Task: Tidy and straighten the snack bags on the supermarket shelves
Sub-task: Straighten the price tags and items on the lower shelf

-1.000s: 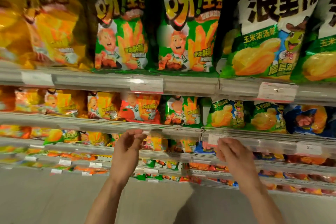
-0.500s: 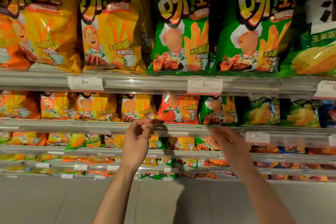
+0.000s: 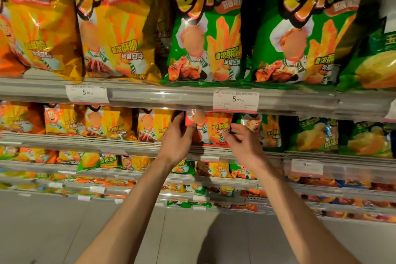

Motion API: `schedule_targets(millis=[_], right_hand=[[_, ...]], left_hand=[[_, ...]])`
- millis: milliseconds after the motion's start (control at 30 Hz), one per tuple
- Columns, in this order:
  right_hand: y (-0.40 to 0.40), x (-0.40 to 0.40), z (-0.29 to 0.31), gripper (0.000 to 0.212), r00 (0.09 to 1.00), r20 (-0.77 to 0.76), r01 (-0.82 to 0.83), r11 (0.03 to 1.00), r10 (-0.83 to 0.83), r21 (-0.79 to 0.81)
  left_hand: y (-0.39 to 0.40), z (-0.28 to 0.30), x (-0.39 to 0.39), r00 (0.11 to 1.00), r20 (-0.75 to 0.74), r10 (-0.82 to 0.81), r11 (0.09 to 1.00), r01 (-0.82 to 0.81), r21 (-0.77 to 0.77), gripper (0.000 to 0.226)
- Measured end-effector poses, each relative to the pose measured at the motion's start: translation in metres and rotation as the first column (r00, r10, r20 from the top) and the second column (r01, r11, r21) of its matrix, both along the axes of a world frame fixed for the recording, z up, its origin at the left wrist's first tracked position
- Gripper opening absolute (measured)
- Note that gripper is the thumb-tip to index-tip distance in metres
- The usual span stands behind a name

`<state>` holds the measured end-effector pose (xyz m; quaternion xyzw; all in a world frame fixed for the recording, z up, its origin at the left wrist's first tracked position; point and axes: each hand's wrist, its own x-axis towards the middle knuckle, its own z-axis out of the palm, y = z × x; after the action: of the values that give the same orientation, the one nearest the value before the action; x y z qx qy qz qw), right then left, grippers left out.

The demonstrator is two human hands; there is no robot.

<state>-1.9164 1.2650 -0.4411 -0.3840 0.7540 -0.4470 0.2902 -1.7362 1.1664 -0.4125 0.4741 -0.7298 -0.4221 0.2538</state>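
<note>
Snack bag in hand: red bag (image 3: 211,129) on the second shelf (image 3: 85,140), between yellow bags (image 3: 153,126) and a green bag (image 3: 265,133).
Left hand (image 3: 177,141): fingers curled on the bag's left edge, pinching it.
Right hand (image 3: 244,146): fingers closing on its right edge; whether they pinch it I cannot tell.
Why: a grip on both sides would let the bag be squared up.
In the way: price rail (image 3: 162,97) just above; neighbours crowd both sides.
Around: large yellow and green bags (image 3: 205,28) overhead, price tag (image 3: 235,100).

We see our two bare forearms, left hand (image 3: 179,138) and right hand (image 3: 244,146); no sleeves, rings, or watch visible.
</note>
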Motion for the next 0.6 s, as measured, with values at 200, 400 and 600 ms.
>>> schedule_targets(millis=[200,400,600], right_hand=[[0.000,0.009,-0.001,0.040,0.995,0.096,0.002,1.000,-0.001,-0.016],[-0.004,-0.002,0.014,0.035,0.992,0.119,0.041,0.998,-0.034,-0.051],[0.005,0.002,0.009,0.046,0.987,0.163,0.005,1.000,-0.009,0.021]], left_hand=[[0.000,-0.006,-0.014,0.995,-0.084,0.055,0.997,-0.050,0.059,0.040],[-0.002,-0.003,-0.008,0.970,-0.217,0.106,0.992,-0.089,0.087,0.040],[0.007,-0.008,-0.003,0.980,-0.196,0.033,0.991,-0.006,0.135,0.035]])
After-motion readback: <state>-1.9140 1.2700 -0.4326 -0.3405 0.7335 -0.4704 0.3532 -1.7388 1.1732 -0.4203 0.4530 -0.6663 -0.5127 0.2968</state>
